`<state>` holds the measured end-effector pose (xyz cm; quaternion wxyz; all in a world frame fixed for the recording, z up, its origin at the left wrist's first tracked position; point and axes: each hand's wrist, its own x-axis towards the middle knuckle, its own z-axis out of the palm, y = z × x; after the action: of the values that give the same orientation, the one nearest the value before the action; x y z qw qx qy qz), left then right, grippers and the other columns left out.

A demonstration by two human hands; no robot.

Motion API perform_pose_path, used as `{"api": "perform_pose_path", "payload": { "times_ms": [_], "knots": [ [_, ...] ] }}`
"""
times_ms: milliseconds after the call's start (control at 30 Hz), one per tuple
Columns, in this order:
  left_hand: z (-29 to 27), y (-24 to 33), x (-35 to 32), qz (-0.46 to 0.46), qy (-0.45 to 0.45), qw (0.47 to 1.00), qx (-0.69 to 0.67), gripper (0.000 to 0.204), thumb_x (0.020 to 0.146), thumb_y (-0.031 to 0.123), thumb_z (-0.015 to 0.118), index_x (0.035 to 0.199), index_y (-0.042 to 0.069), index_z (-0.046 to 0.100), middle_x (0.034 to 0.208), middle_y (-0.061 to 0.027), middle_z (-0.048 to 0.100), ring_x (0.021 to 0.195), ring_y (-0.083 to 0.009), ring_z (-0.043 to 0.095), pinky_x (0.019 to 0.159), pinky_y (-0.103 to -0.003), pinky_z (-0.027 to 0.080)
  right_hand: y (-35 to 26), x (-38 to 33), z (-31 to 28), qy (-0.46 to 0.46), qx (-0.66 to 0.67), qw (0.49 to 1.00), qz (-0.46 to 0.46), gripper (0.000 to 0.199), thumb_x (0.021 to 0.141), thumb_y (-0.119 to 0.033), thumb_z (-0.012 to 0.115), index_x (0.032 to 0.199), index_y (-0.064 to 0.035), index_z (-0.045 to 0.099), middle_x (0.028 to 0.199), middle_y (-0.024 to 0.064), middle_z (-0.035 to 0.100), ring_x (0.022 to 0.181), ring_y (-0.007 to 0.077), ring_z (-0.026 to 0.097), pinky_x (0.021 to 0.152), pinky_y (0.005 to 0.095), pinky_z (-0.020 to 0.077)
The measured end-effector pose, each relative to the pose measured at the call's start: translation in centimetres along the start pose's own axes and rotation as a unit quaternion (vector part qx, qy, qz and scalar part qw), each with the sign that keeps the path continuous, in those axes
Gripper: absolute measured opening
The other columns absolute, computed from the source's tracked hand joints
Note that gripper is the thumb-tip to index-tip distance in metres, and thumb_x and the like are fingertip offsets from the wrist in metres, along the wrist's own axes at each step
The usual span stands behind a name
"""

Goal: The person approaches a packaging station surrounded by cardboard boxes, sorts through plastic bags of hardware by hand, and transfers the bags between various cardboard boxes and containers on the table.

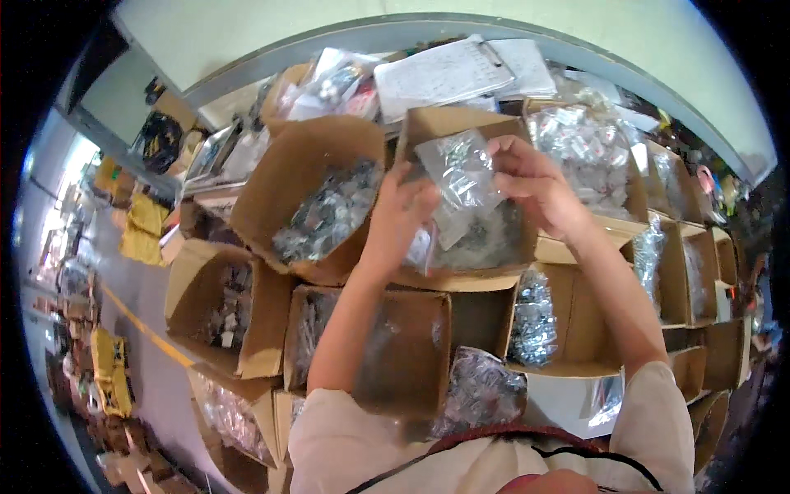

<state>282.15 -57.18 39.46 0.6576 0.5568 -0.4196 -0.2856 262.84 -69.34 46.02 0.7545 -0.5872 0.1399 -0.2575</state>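
Observation:
Over a cardboard box (420,128), I hold up a clear plastic bag (465,177) with small greenish and shiny pieces in it. My right hand (539,185) pinches the bag's right edge between thumb and fingers. On the bag's left side, my left hand (399,214) is closed with its fingers curled. What it grips is hidden. A small clear packet (421,249) with a reddish edge shows just below my left hand; I cannot tell whether it is held or lying there. More clear bags (485,239) lie in the box beneath.
A large box of small bagged parts (333,210) stands on the left. Another box of bagged white parts (584,152) is at the right. Papers on a clipboard (444,74) lie behind. Nearer me are boxes holding silvery packets (533,321) and dark bagged parts (481,391).

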Motion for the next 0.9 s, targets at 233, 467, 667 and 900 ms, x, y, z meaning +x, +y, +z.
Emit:
{"api": "perform_pose_path", "payload": {
  "times_ms": [233, 467, 667, 900],
  "knots": [
    [5.6, 3.3, -2.1, -0.331, -0.112, 0.897, -0.272, 0.045, 0.097, 0.046, 0.045, 0.121, 0.009, 0.056, 0.082, -0.0046, 0.064, 0.060, -0.0153, 0.060, 0.048, -0.030, 0.048, 0.6, -3.5, -0.8, 0.023, -0.189, 0.980, -0.056, 0.035, 0.085, -0.003, 0.061, 0.118, -0.0061, 0.048, 0.094, 0.0035, 0.063, 0.087, 0.0097, 0.057, 0.079, 0.0250, 0.0439],
    [7.7, 1.8, -1.6, -0.152, -0.145, 0.936, -0.282, 0.041, 0.089, 0.003, 0.050, 0.130, 0.006, 0.053, 0.111, -0.0141, 0.066, 0.059, -0.0153, 0.060, 0.049, -0.028, 0.048, 1.1, -2.3, -17.7, 0.251, -0.656, 0.712, 0.018, 0.044, 0.080, -0.018, 0.066, 0.118, -0.0002, 0.052, 0.105, 0.0198, 0.066, 0.098, 0.0396, 0.063, 0.084, 0.0430, 0.0514],
    [7.9, 2.8, -1.4, -0.180, -0.155, 0.922, -0.307, 0.055, 0.077, -0.004, 0.051, 0.130, 0.010, 0.054, 0.111, -0.0123, 0.064, 0.062, -0.0143, 0.059, 0.049, -0.027, 0.048, 3.4, -4.6, -24.4, 0.155, -0.666, 0.723, 0.096, 0.034, 0.072, -0.016, 0.070, 0.102, -0.0039, 0.062, 0.094, 0.0197, 0.065, 0.088, 0.0353, 0.064, 0.074, 0.0445, 0.0501],
    [7.2, 1.6, -2.0, -0.232, -0.132, 0.938, -0.221, 0.026, 0.089, 0.022, 0.062, 0.113, 0.012, 0.061, 0.089, -0.0020, 0.056, 0.055, -0.0122, 0.055, 0.046, -0.027, 0.046, 0.0, -5.9, -18.7, 0.314, -0.308, 0.898, -0.004, 0.017, 0.080, -0.011, 0.068, 0.092, 0.0013, 0.064, 0.081, 0.0046, 0.063, 0.078, 0.0104, 0.057, 0.071, 0.0275, 0.0458]
  ]
}}
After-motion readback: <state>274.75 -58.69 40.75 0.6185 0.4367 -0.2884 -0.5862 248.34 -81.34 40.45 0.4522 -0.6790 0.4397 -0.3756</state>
